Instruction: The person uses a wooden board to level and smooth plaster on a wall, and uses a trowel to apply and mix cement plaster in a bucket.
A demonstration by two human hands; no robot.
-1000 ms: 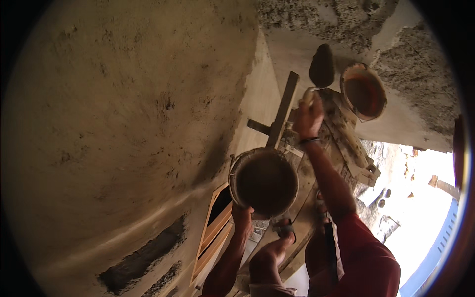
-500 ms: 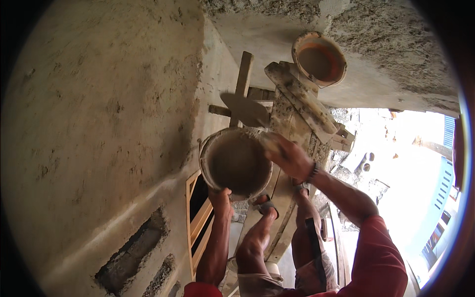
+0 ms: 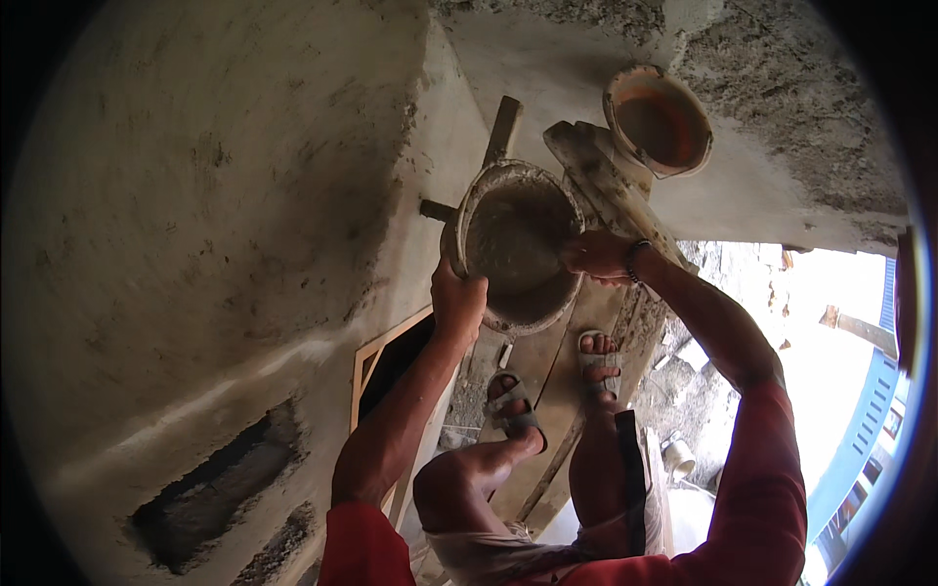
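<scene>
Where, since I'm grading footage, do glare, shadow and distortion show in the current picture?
Head view: glare washes out the outdoor ground at right; head view: the held bucket looks shadowed inside; head view: the blue building bows near the edge.

The head camera is the left unit of a side-by-side pair worn on the person's head. It faces downward through a wide fisheye lens; the picture is upright, with straight edges bowed and a dark rim at both sides. The forearms (image 3: 396, 430) enter from the lower edge. The bucket (image 3: 532, 323), left hand (image 3: 459, 301) and right hand (image 3: 598, 255) lie near the lens, slightly above centre. Coverage extends from the wall (image 3: 215, 244) at left to the bright outdoor area (image 3: 782, 410) at right.
</scene>
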